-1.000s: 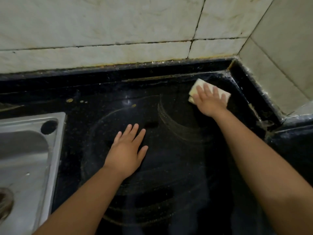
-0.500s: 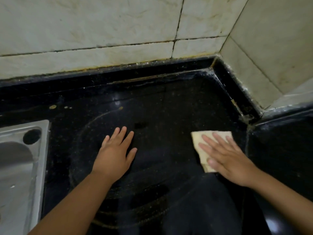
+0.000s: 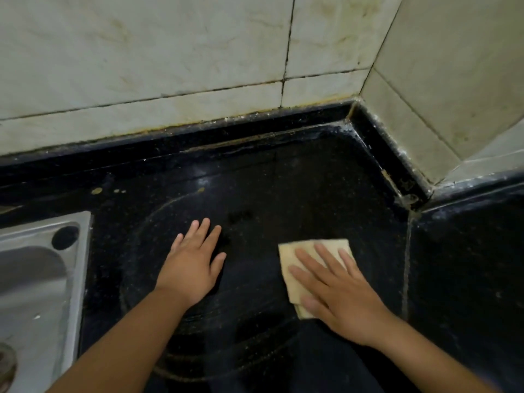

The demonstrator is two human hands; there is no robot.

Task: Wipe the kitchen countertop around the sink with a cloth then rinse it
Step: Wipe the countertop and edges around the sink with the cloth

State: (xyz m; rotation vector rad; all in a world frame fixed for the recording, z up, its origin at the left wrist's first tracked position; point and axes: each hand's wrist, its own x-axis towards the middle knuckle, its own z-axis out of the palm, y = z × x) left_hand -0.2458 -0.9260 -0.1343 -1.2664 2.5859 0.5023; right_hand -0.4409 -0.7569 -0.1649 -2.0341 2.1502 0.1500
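1. While wiping is judged to be under way, the steel sink (image 3: 42, 279) is seen at the far left, set into the black countertop (image 3: 283, 194).
2. Just right of the sink, the left hand (image 3: 192, 268) is laid flat on the countertop, fingers straight and slightly spread, nothing held.
3. Further right, the folded cream cloth (image 3: 297, 256) is pressed flat to the countertop, partly covered by the right hand.
4. The cloth is judged soft, light and limp; it would best be pinched at a free edge or bunched.
5. The right hand (image 3: 340, 290) is laid over it, fingers extended, pressing rather than gripping.
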